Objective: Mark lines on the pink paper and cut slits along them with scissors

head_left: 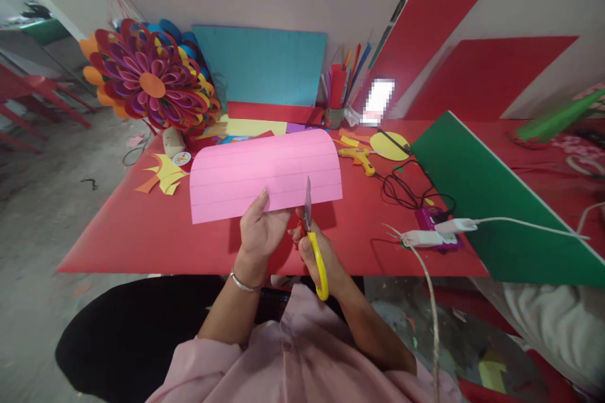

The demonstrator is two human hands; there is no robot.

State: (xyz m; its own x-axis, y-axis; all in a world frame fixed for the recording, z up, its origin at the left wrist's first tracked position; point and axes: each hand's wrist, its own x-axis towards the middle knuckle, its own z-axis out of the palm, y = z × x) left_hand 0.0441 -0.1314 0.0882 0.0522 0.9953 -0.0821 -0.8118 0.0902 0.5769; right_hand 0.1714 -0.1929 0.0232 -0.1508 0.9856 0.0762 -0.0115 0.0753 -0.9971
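Note:
My left hand (259, 230) pinches the near edge of a pink paper sheet (265, 173) ruled with pencil lines, holding it above the red table (142, 233). My right hand (319, 255) grips yellow-handled scissors (314, 236), whose blades point upward and meet the sheet's near edge just right of my left thumb. The far corners of the pink sheet are rounded.
A large paper flower (149, 79) stands at the back left, with yellow and orange scraps (165, 176) beside it. A teal sheet (262, 66), a cup of pens (336, 97), a yellow glue gun (360, 158), black cables, a power strip (432, 236) and a green board (496, 201) lie around.

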